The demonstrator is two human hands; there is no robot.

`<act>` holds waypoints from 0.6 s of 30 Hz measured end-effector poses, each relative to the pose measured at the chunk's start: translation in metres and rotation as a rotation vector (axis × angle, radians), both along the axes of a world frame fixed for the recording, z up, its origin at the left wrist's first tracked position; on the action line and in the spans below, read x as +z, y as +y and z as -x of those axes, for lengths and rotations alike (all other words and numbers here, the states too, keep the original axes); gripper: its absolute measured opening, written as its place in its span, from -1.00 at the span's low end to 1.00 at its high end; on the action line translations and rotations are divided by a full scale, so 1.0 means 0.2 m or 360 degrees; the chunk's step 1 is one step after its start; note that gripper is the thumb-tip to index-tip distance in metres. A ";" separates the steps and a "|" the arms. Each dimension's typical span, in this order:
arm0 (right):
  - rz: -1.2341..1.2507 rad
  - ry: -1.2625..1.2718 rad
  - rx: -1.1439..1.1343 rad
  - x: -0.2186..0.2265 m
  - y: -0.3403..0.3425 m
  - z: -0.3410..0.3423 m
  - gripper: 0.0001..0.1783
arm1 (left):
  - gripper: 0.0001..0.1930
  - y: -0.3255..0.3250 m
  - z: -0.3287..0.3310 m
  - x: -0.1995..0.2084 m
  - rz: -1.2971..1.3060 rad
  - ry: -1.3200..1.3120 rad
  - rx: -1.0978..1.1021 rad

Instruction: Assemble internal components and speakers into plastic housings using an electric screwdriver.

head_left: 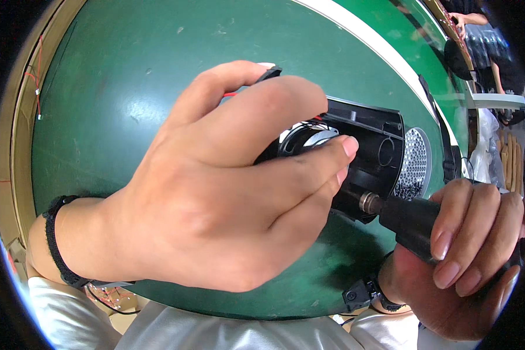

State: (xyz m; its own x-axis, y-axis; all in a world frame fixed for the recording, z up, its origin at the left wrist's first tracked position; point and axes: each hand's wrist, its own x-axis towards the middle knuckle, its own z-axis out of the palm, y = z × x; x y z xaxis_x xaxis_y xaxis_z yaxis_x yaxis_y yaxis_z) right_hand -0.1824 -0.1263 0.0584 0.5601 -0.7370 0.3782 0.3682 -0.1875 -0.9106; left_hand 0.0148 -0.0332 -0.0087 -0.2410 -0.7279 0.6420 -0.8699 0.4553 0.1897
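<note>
A black plastic housing [370,146] sits on the green worktop, its hollow inside facing up. My left hand [216,192] lies over it and is closed on it, hiding much of its near left part. Between the fingers show a round silvery part [321,137], black cable and a bit of red wire. A small black piece [269,73] is at the tip of my left index finger. In my right hand [472,251] is a black electric screwdriver [411,224]. Its metal nose points left, at the housing's near edge; the bit's tip is hidden.
Just right of the housing stands a perforated light-grey tray [417,157] with small black screws. A cardboard edge [22,151] with thin red wires runs along the left. A black strap [443,134] hangs at the right. Another person's hand [459,23] shows at the upper right.
</note>
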 end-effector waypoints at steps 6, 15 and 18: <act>0.0096 -0.0080 -0.0005 -0.01 0.03 -0.03 -0.76 | -0.65 0.00 0.01 0.01 0.0002 -0.0024 0.0025; 0.0075 0.0148 0.0056 0.00 0.03 -0.04 -0.80 | -0.80 -0.04 0.04 -0.07 0.0270 0.0084 0.0020; -0.0026 0.0040 0.0248 0.01 -0.02 -0.02 -0.71 | -0.80 -0.02 0.04 -0.05 0.0237 0.0095 -0.0022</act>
